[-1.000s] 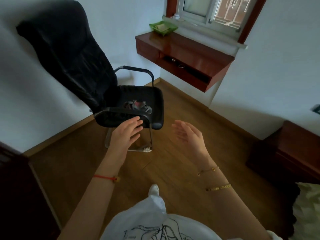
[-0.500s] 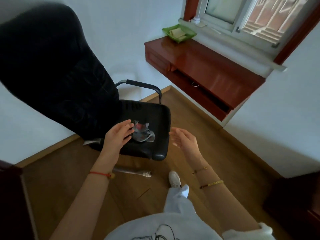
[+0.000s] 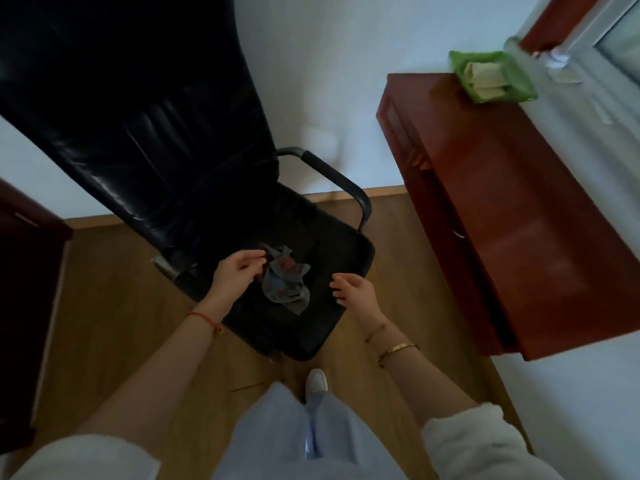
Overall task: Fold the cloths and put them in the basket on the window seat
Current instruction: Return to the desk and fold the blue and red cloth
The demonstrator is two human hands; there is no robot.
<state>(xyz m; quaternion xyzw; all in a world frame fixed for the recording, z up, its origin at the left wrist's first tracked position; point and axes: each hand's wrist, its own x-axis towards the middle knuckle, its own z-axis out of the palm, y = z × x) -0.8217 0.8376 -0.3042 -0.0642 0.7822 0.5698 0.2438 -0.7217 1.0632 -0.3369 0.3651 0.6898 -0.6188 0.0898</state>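
A person stood over a black chair (image 3: 263, 323) with both arms reaching down toward its seat, where 1 crumpled grey-and-red cloth (image 3: 285, 280) lay toward the rear of the cushion, close under the backrest and well clear of the front edge.

The left hand (image 3: 235, 273) sat at the cloth's left edge, fingers curved and tips at a dark red corner of the fabric. Motion blur made it impossible to tell whether they pinched it or only touched it. The right hand (image 3: 356, 289) hovered to the right of the cloth and apart from it, fingers loose and slightly curled, holding nothing.

Bare cushion lay in front of the cloth and to its right, out to the seat's rim beneath the curved armrest (image 3: 332, 178). A strip of wooden floor (image 3: 391, 244) separated the chair from the red-brown window seat (image 3: 512, 209), whose long front edge ran away from the person toward the white wall.

The green basket (image 3: 519, 69) stood at the far end of that window seat, next to the window frame, with pale folded cloths (image 3: 485, 76) already inside it. The polished top lay bare between the basket and the near end. A dark cabinet (image 3: 20, 271) bounded the floor on the left, and 1 white shoe (image 3: 317, 379) showed below the seat's front edge.
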